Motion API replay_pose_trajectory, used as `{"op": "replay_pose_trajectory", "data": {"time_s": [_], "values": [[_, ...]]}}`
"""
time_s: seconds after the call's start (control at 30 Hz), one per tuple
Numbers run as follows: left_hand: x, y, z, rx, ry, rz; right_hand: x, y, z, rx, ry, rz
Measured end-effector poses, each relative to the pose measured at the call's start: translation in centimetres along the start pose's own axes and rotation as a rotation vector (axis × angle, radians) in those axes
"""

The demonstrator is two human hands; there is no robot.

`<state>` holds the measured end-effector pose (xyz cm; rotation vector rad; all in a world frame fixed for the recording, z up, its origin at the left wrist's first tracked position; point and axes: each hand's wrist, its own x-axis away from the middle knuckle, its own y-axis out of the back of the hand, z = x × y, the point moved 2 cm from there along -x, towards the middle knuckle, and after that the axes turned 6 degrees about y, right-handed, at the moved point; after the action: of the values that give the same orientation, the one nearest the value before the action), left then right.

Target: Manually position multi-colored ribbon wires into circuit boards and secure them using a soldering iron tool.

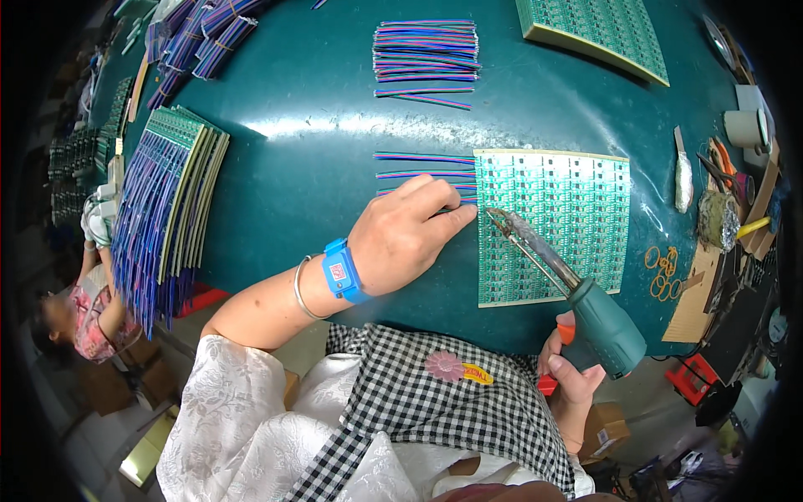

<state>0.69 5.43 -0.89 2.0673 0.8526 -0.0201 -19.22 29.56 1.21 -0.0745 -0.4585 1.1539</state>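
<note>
A green circuit board panel (562,234), with rows of small parts, lies on the table in front of me. Several thin blue, red and dark wire strips (423,156) stick out leftward from its upper left edge. At that edge my left hand (403,234) is closed, thumb and finger pinching a wire strip whose end is mostly hidden by the fingers. In my right hand (575,376) is a green soldering gun (608,325), the fingers wrapped round its handle by the orange trigger. Its tip points at the board's left edge, close beside my left fingertips.
A pile of loose wire strips (425,52) lies at the far middle. Wired boards (171,197) are stacked on the left, with wire bundles (196,42) behind. More panels (598,33) sit far right. Rubber bands (663,272) and a knife (683,180) lie right. Another person (100,318) is at left.
</note>
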Motion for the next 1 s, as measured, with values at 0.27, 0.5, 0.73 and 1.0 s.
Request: {"op": "replay_pose_trajectory", "data": {"time_s": [0.27, 0.5, 0.73, 1.0], "values": [[0.09, -0.28, 0.12, -0.018, 0.012, -0.018, -0.37, -0.18, -0.29, 0.043, -0.008, -0.003], [0.05, -0.20, 0.08, -0.026, 0.002, 0.001, -0.32, -0.12, -0.68, 0.040, -0.030, -0.030], [0.16, -0.24, 0.11, -0.030, 0.000, 0.008, -0.31, 0.35, -0.62, 0.017, 0.000, -0.045], [0.12, -0.23, 0.09, -0.028, -0.003, 0.012, -0.36, -0.12, -0.29, 0.064, -0.014, -0.100]]}}
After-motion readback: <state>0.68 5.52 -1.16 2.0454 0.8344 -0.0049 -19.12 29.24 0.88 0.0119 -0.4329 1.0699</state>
